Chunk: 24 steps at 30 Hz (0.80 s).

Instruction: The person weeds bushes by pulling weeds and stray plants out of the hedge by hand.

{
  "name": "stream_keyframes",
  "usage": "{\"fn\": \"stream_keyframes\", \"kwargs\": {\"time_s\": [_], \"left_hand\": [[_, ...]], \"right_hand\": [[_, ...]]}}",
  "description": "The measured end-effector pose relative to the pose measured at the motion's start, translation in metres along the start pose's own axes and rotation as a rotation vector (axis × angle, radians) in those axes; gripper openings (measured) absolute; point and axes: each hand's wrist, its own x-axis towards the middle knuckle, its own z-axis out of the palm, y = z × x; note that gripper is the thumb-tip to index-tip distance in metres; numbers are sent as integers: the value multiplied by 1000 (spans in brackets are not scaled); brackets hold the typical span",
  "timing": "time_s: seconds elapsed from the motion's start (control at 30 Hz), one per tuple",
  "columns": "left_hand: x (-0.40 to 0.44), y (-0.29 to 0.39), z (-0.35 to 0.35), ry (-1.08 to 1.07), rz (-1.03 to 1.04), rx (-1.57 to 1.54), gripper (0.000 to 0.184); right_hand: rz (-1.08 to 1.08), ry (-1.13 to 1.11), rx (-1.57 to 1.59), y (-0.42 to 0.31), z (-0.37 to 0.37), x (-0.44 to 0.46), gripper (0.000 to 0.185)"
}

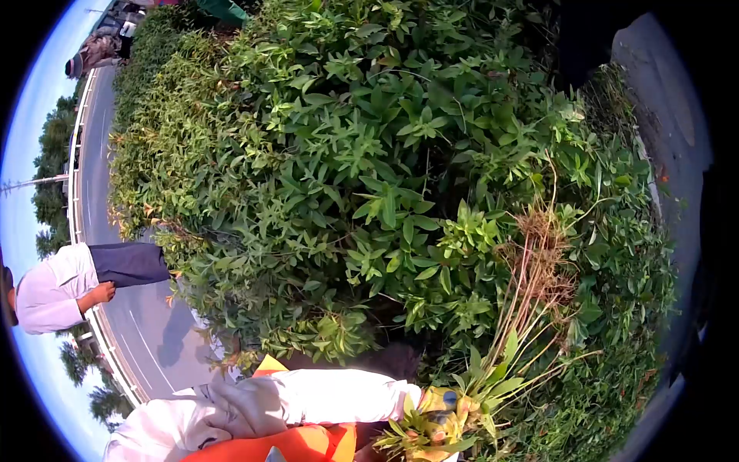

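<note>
The picture lies on its side, with the sky at the left. Neither my left hand nor my right hand shows. Close by at the bottom edge, a co-worker's gloved hand [448,404] grips a bunch of uprooted plants [530,289]. The pale stems and tangled brown roots stick out beyond the fist, and some leaves show on its other side. A white sleeve [339,395] and an orange vest [285,445] belong to this co-worker. Dense leafy shrubs [346,169] fill the middle of the view.
Beyond the shrubs runs a road [135,327] with a white guardrail [75,177]. Another person [58,289] in a light shirt stands by it, and a further person [96,50] is farther off. Grey pavement [666,100] borders the shrubs at the right. A dark shape [585,38] covers the upper right.
</note>
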Motion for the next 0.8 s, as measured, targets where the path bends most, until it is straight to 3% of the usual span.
{"fn": "stream_keyframes", "kwargs": {"time_s": [0.17,0.3,0.4,0.47,0.53,0.6,0.7,0.73,0.77,0.8], "left_hand": [[-92,6,-61,68,143,19,35],[-170,56,-119,165,330,109,35],[-237,145,-164,307,578,198,36],[-289,233,-188,452,818,241,37],[-340,326,-206,681,1025,271,36],[-359,357,-242,915,1300,352,29],[-347,300,-279,1195,1415,433,25],[-336,260,-280,1219,1377,438,26],[-323,203,-274,1100,1147,258,26],[-313,171,-271,1091,1085,235,22]], "right_hand": [[-310,-221,-114,-90,50,12,36],[-568,-343,-198,-164,91,20,41],[-638,-342,-217,-201,119,21,44],[-506,-269,-11,-206,145,21,47],[-536,-251,65,-218,168,19,40],[-594,-322,122,-209,195,10,42],[-478,-432,127,-190,215,-4,35],[-412,-459,157,-180,221,-9,33],[-368,-470,141,-165,225,-9,29],[-306,-484,111,-150,225,-6,25]]}}
